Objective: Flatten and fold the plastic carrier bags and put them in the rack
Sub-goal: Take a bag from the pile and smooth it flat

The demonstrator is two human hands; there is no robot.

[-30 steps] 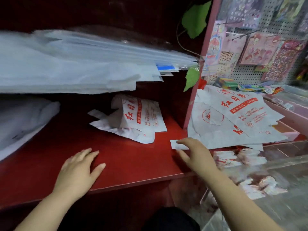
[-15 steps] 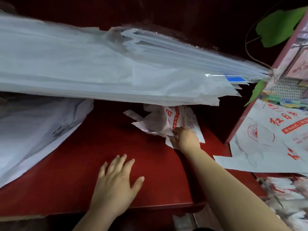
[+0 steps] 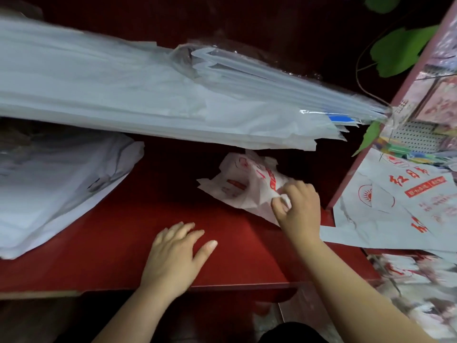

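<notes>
- A dark red shelf board [image 3: 118, 243] is seen inside a dark-backed cabinet; its front edge runs across the lower part of the view.
- A crumpled white carrier bag [image 3: 239, 189] lies on the board towards the back. Red printing is carried on it, including a boxed red strip and a round emblem, but the creases and blur leave it unreadable.
- To the right of that bag, beyond a red upright post [image 3: 346, 186], flattened carrier bags [image 3: 385, 214] of the same design are spread. Large red Chinese characters, a sun emblem in a ring and a red banner with pale characters can be made out; the small print cannot be read.
- The near right edge of the crumpled bag is pinched by the right hand [image 3: 300, 209], fingers curled over the plastic, thumb side towards the bag.
- The left hand [image 3: 175, 253] is laid palm down on the board, nearer and to the left of the bag and apart from it, fingers straight and slightly spread, close to the front edge.
- Directly above the bag, a thick sloping stack of clear and pale plastic bags [image 3: 153, 100] overhangs it, leaving only a low gap.
- Far left of the bag, a slumped heap of white bags [image 3: 57, 194] covers that end of the board; bare red board is left between heap and bag.
- Above and right of the bag, green leaves [image 3: 400, 53] and a pegboard [image 3: 415, 137] are seen.
</notes>
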